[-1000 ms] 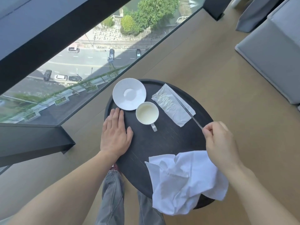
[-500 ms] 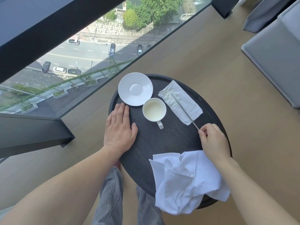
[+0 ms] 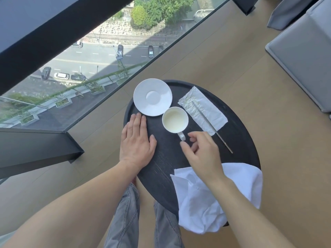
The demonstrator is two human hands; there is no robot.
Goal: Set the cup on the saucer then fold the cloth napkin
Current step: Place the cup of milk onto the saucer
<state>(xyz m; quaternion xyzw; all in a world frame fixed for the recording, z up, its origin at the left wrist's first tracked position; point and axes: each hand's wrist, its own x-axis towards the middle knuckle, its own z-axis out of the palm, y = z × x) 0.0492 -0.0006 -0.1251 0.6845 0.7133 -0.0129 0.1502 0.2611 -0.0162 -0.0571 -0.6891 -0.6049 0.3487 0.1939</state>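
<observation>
White cup (image 3: 175,119) sits beside saucer (image 3: 152,97); right hand (image 3: 202,153) fingers (image 3: 194,134) apart near handle (left hand (image 3: 137,142) flat).

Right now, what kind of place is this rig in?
Probably a high-rise hotel room or apartment lounge: a floor-to-ceiling glass window looks down on a street with cars, a small round black wooden table stands on light wood flooring, and grey upholstered seating is nearby.

Two bare forearms reach in from the 7 and 5 o'clock corners, with no sleeves, watch or rings visible. The left hand (image 3: 137,141) and right hand (image 3: 201,152) are bare, nails short and unpainted. At 6 o'clock, the legs wear faded grey jeans (image 3: 125,217) with stitched seams.
</observation>
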